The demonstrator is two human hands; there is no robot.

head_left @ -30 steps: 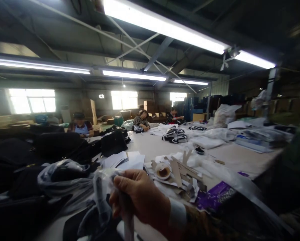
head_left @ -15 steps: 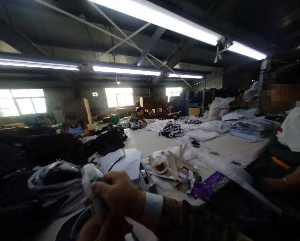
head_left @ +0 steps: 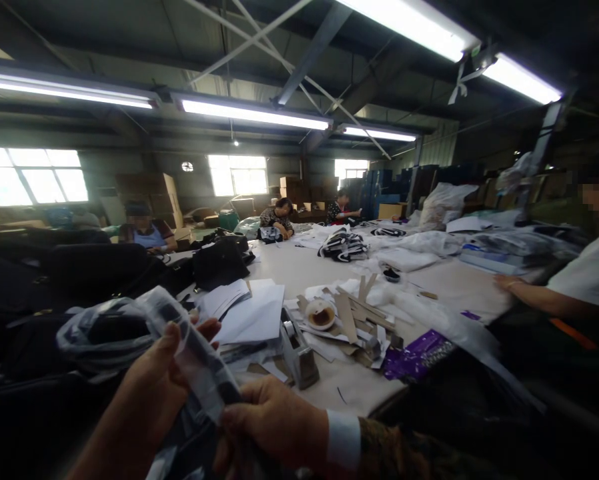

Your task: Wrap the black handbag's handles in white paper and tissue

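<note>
My left hand (head_left: 147, 393) and my right hand (head_left: 272, 427) are low in the head view, both closed on a dark strap wrapped in clear plastic film (head_left: 194, 357). The left thumb and fingers pinch the wrapped piece from the left. The right hand grips its lower end, a white cuff at the wrist. The piece slants up to the left between the two hands. Its lower part is hidden behind my hands.
A grey tape dispenser (head_left: 294, 347) stands just beyond my hands, with white paper sheets (head_left: 252, 317), cardboard strips (head_left: 354, 313) and a purple packet (head_left: 417, 353) on the long table (head_left: 299, 270). Black bags (head_left: 104, 267) pile up at left. A person's arm (head_left: 527, 293) rests on the table at right; others sit far off.
My left hand has risen into view and taken hold of the wrapped piece from the left. The right hand has dropped lower. The view has tilted down and the tape dispenser now shows.
</note>
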